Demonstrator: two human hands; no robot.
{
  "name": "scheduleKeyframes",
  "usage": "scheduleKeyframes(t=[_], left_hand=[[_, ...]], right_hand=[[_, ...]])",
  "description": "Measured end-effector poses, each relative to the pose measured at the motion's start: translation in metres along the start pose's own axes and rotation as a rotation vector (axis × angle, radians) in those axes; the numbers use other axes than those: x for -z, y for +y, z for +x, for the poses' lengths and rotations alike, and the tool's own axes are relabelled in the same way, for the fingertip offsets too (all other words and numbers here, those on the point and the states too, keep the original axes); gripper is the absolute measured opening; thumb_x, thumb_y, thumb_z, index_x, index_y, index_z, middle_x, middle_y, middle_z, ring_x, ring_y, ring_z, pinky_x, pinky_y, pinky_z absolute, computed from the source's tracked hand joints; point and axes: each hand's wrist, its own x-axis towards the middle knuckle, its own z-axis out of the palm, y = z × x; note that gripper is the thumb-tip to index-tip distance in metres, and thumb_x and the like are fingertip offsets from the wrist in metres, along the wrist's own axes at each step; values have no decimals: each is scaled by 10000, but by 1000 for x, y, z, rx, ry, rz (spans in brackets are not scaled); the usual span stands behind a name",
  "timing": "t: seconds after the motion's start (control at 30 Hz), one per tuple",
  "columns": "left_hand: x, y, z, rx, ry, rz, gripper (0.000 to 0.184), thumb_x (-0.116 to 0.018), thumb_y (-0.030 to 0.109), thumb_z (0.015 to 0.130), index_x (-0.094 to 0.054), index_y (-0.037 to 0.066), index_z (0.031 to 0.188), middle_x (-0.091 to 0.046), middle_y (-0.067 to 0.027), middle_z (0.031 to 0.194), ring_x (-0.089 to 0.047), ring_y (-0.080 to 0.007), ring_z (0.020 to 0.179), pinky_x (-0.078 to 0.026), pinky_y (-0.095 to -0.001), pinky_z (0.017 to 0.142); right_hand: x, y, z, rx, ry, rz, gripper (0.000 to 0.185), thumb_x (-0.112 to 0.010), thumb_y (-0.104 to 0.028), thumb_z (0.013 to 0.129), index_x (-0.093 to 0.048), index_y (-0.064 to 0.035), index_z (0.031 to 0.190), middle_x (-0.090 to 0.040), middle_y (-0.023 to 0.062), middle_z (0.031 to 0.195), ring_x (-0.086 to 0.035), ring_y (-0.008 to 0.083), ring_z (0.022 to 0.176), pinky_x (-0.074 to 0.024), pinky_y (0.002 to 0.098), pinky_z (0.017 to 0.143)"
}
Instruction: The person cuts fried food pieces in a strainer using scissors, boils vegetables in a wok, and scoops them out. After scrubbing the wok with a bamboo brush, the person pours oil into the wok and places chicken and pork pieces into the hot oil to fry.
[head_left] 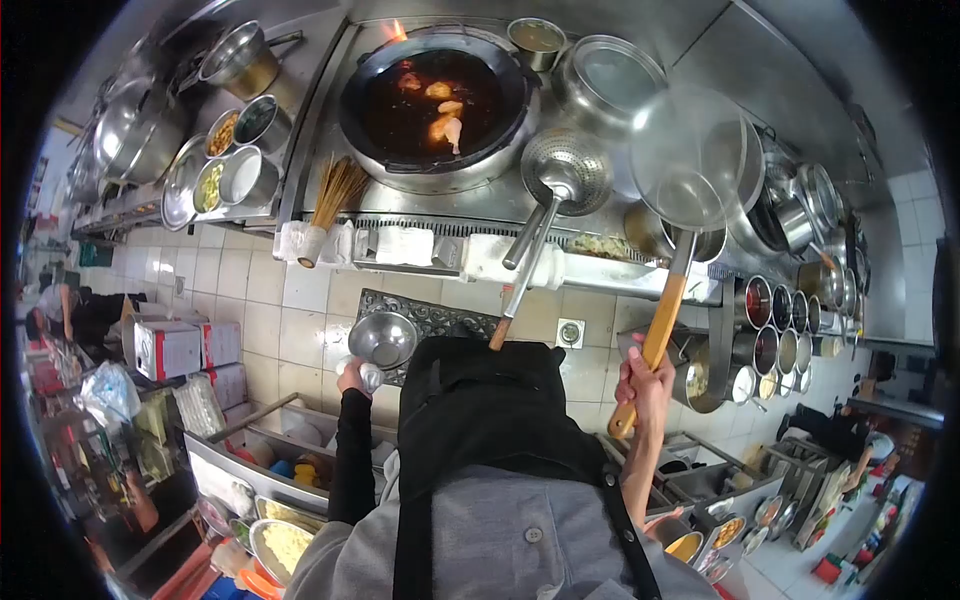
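My right hand (645,382) is wrapped round the long wooden handle of a fine-mesh strainer (682,150), whose round head is over the right of the stove. At my left side, my left hand (353,377) is closed at the near rim of a metal bowl (384,338), with something white, perhaps a cloth, at the fingers. The bowl looks empty. Ahead, a wok (440,100) of dark oil holds several chicken pieces (452,128), with flame at its far left edge. A perforated skimmer (566,165) lies on the stove edge, its handle toward me.
A bamboo brush (336,205) lies left of the wok. A lidded-looking pot (612,75) and a small pot (536,42) stand behind. Seasoning containers (765,320) line the right side. A drawer counter (280,455) is at left behind me. Other people are at both far edges.
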Motion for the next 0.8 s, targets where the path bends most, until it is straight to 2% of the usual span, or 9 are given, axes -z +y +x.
scheduleKeyframes(t=[0.13,0.2,0.23,0.3,0.37,0.47,0.6,0.67,0.8], left_hand=[[15,-19,18,-21,31,13,320,-731,106,720,-679,-99,960,-703,-155,902,-712,-289,754,-593,-405,680],[9,-19,12,9,42,-29,304,-726,111,737,-676,-90,959,-700,-151,896,-710,-291,754,-594,-408,687],[8,-17,8,22,49,-52,296,-724,114,745,-675,-85,959,-699,-149,893,-709,-291,754,-594,-410,691],[14,-25,17,-7,-12,-83,266,-711,118,769,-672,-71,952,-694,-144,886,-705,-293,749,-592,-411,692],[20,-30,20,-7,-30,-124,247,-697,121,790,-667,-61,953,-690,-139,877,-700,-293,742,-591,-411,689],[29,-40,16,29,6,-204,244,-678,125,809,-659,-55,972,-685,-135,871,-695,-291,734,-592,-411,681],[58,-60,21,42,26,-292,280,-675,137,817,-648,-62,1012,-686,-141,891,-700,-294,738,-600,-425,669],[65,-60,9,66,-6,-312,297,-685,136,815,-642,-74,1021,-686,-153,917,-709,-304,740,-606,-447,649],[72,-62,1,92,125,-381,308,-691,97,793,-635,-86,1035,-685,-157,908,-710,-307,731,-607,-445,643]], right_hand=[[-22,-52,19,112,-103,-469,247,-665,-87,941,-610,11,1161,-553,17,640,-456,77,398,-334,261,342],[-54,-59,44,378,-175,-644,200,-688,-103,930,-617,6,1081,-558,5,646,-458,64,405,-328,266,348],[-72,-70,56,379,-201,-774,268,-710,-108,893,-617,42,1094,-618,116,715,-574,215,558,-424,363,518],[-109,-92,75,431,-228,-974,331,-731,-114,852,-621,71,1103,-678,258,818,-686,409,781,-519,481,733],[-141,-107,87,531,-234,-1114,322,-731,-115,842,-629,58,1093,-680,317,888,-676,495,918,-514,521,822],[-156,-124,106,714,-312,-1302,318,-725,-101,835,-631,56,1095,-675,338,940,-644,505,1017,-503,547,889],[-171,-133,112,785,-371,-1385,319,-727,-108,825,-628,78,1064,-680,333,913,-658,507,968,-513,539,885],[-179,-129,118,746,-441,-1296,313,-739,-122,824,-638,74,1047,-684,312,869,-669,497,933,-520,517,852],[-193,-104,133,589,-464,-1167,313,-762,-142,821,-652,68,1025,-679,293,811,-682,480,877,-521,488,798]])
